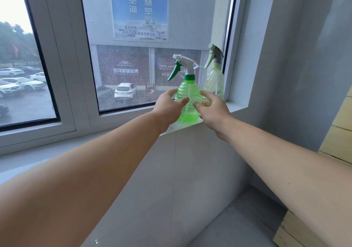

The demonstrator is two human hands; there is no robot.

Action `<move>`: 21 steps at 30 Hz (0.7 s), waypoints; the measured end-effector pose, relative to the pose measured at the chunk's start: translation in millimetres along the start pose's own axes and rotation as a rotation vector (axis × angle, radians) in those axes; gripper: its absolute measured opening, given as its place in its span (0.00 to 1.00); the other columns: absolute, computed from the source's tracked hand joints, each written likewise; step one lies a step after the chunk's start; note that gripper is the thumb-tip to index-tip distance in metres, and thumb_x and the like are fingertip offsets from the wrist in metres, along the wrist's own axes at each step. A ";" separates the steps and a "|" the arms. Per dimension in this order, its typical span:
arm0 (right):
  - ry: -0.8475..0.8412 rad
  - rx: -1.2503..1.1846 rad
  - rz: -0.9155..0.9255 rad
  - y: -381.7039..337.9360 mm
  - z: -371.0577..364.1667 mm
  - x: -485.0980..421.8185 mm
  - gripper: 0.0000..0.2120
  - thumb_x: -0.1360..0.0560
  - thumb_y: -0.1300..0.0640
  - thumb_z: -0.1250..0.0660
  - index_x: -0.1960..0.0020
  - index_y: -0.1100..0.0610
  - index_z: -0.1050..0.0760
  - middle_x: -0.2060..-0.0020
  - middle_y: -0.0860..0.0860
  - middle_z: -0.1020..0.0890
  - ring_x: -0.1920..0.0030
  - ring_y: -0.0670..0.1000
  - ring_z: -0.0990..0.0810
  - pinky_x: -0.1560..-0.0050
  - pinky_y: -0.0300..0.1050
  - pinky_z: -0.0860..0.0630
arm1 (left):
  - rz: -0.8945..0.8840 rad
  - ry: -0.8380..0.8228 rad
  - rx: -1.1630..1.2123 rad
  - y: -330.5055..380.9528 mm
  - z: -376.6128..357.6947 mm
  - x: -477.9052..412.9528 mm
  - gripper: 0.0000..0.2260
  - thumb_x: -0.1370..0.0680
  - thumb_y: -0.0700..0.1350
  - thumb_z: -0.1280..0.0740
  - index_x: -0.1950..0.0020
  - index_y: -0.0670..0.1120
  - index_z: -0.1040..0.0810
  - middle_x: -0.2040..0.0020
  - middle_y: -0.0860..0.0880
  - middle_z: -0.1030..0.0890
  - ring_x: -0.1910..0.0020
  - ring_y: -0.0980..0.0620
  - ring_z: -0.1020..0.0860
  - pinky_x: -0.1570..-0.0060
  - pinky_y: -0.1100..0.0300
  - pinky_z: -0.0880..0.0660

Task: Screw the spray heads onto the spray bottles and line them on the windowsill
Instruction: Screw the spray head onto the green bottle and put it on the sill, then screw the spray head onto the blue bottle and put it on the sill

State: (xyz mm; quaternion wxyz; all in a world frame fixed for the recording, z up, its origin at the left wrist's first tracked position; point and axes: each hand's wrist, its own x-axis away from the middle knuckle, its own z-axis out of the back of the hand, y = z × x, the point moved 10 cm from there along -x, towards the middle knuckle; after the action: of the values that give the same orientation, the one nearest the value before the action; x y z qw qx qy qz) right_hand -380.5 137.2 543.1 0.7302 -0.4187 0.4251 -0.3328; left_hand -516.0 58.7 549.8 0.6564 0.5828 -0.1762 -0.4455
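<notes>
A bright green spray bottle [188,92] stands upright near the right end of the white windowsill [235,107]. Its white and green spray head [182,64] sits on the neck, trigger pointing left. My left hand [167,105] wraps its left side with the thumb across the front. From the right, my right hand [214,108] closes on it, thumb on the front and fingers beside it. Behind and to the right, in the corner of the window frame, stands a pale yellow spray bottle [214,82] with a grey head [216,55].
The window glass [133,65] rises right behind the bottles. A grey wall [285,56] closes off the sill on the right. More sill runs off to the left [57,151]. Pale wooden boards [335,132] show at the right edge, and a grey ledge [190,189] lies below.
</notes>
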 end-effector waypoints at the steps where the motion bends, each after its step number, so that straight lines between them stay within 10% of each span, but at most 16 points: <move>1: 0.003 0.005 0.001 0.1 -1.1 -0.9 0.26 0.23 0.54 0.32 0.27 0.45 0.33 0.40 0.52 0.19 0.46 0.52 0.18 0.44 0.48 0.20 | 0.001 0.008 -0.004 -1.1 0.5 -1.1 0.20 0.18 0.47 0.30 0.27 0.50 0.25 0.44 0.45 0.16 0.51 0.48 0.18 0.57 0.59 0.26; 4: 0.003 0.018 -0.003 1.6 -3.0 -1.6 0.27 0.23 0.53 0.32 0.26 0.44 0.34 0.36 0.53 0.20 0.42 0.53 0.19 0.42 0.50 0.21 | 0.009 0.027 -0.033 -3.2 2.0 -3.3 0.20 0.19 0.48 0.30 0.27 0.49 0.25 0.41 0.45 0.15 0.50 0.48 0.18 0.61 0.60 0.25; 9: 0.034 0.032 0.028 -3.9 9.7 7.3 0.28 0.22 0.54 0.33 0.24 0.45 0.36 0.31 0.52 0.25 0.38 0.51 0.22 0.43 0.44 0.25 | 0.036 0.084 -0.088 -1.6 13.4 4.7 0.31 0.20 0.53 0.30 0.19 0.46 0.35 0.27 0.43 0.24 0.31 0.45 0.23 0.38 0.54 0.25; 15: 0.077 0.065 0.000 22.2 60.5 51.2 0.18 0.22 0.52 0.33 0.33 0.49 0.27 0.42 0.50 0.19 0.44 0.50 0.19 0.42 0.53 0.20 | -0.174 0.280 -0.076 21.3 28.3 66.4 0.12 0.20 0.52 0.30 0.40 0.48 0.25 0.55 0.48 0.21 0.60 0.52 0.22 0.59 0.58 0.26; 21: 0.069 0.182 -0.188 129.8 107.4 122.5 0.10 0.25 0.51 0.31 0.45 0.52 0.21 0.56 0.47 0.18 0.53 0.49 0.19 0.44 0.59 0.20 | -0.116 -0.060 -0.161 -34.7 -78.3 114.5 0.08 0.22 0.50 0.29 0.53 0.46 0.19 0.64 0.52 0.20 0.69 0.57 0.25 0.69 0.67 0.28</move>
State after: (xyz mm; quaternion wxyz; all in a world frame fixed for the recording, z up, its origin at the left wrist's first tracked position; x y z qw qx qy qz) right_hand -215.9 124.9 416.0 0.7157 -0.3768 0.3771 -0.4512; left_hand -408.5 18.4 464.6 0.6687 0.5237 -0.1252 -0.5128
